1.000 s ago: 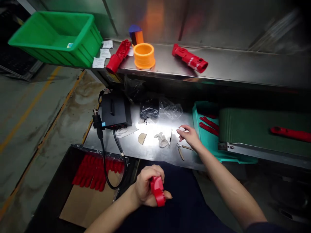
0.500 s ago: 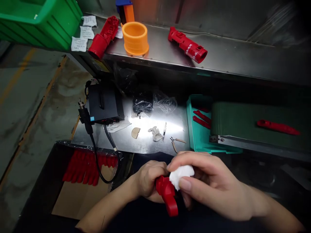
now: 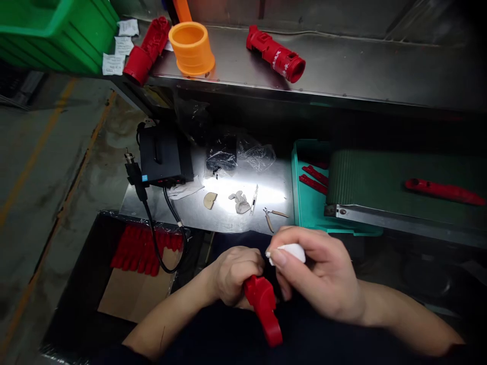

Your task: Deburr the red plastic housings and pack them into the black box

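My left hand [image 3: 239, 274] is wrapped round a red plastic part [image 3: 263, 304], whose curved end sticks out below the fingers toward me. The rest of that part is hidden in the fist. Just to its right, my right hand [image 3: 319, 274] pinches a crumpled white wad [image 3: 292, 251], which looks like cloth or tissue, between thumb and fingers. The wad is close above the red part; whether they touch I cannot tell. Beyond my hands, cutting pliers [image 3: 272, 217], a craft knife [image 3: 254, 199] and a crumpled grey-white cloth [image 3: 239, 202] lie on the metal table [image 3: 228, 223].
A teal bin [image 3: 300, 213] with red pieces stands by a green conveyor belt [image 3: 365, 177] carrying a red part [image 3: 441, 191]. At left are a black box [image 3: 163, 157] with a cable and a crate of red parts [image 3: 140, 248]. The shelf holds an orange ring [image 3: 192, 48].
My right hand has drawn the white wad up a little and closed its fingers more tightly on it. The left hand still holds the red part. The view has shifted slightly.
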